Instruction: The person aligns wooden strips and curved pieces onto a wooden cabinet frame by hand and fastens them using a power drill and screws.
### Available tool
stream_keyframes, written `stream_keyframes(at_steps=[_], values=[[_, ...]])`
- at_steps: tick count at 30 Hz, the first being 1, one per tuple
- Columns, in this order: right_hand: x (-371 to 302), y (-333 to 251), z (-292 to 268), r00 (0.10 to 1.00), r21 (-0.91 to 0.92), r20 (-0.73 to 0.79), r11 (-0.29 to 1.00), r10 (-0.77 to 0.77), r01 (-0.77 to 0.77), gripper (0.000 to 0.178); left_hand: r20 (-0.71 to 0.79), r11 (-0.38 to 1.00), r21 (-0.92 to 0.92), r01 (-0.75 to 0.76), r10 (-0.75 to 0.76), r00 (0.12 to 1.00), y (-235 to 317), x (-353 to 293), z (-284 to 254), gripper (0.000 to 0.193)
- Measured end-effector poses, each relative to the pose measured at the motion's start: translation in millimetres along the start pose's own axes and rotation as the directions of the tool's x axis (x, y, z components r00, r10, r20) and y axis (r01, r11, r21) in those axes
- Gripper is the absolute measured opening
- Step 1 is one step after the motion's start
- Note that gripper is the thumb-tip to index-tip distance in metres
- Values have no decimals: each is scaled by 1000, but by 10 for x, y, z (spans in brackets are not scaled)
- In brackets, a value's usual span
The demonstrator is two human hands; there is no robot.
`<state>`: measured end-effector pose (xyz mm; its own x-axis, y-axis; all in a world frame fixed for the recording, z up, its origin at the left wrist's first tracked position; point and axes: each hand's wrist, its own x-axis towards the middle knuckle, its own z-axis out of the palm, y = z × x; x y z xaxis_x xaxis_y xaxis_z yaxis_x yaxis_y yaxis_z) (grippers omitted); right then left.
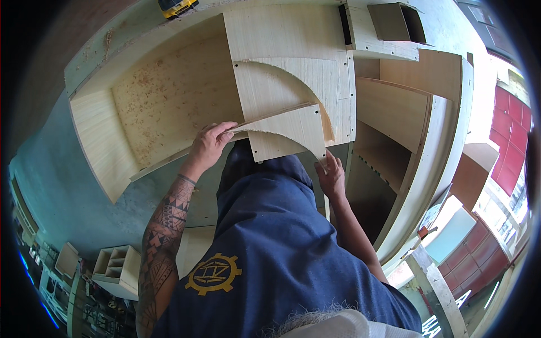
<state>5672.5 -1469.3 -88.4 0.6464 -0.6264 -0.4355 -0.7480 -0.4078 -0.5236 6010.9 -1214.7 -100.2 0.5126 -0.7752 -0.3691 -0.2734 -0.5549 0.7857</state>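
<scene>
Left hand [211, 145] pinching curved panel [298, 123] by its edge, right hand [332, 177] gripping its tip, open cabinet [104, 130] leftward

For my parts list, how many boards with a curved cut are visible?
2: one held board between left hand and right hand; the other board lies beyond it on a panel. Others may be hidden.

From where I'm standing, the curved board [298, 125] is looking like smooth, matt wood.
Its cut edge is showing rough and ragged; wood shavings [147, 81] are making the wooden box [100, 129] look gritty inside; the blue shirt [282, 225] is showing soft, dull cloth; the yellow-and-black tool [177, 8] is looking like plastic.
</scene>
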Motion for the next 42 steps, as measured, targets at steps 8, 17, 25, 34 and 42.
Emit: stream_keyframes(at_steps=[8,17,25,34,42], values=[[417,-914,-189,932,-232,-187,936,-311,266,84,-62,994,-97,47,-54,997,124,15,-6,25],[1272,-1187,385,794,-300,159,737,-587,606,77,-39,999,31,-13,15,999,174,91,-67,29],[1251,-1169,408,781,-207,95,755,-618,623,78,-119,973,217,-78,106,987,-41,-7,100,38],[1260,-1208,383,801,-239,117,767,-587,596,74,-164,974,217,-67,104,981,-29,22,174,36],[1249,-1237,394,807,-218,102,779,-581,588,76,-155,973,230,-25,62,986,24,-1,167,35]])
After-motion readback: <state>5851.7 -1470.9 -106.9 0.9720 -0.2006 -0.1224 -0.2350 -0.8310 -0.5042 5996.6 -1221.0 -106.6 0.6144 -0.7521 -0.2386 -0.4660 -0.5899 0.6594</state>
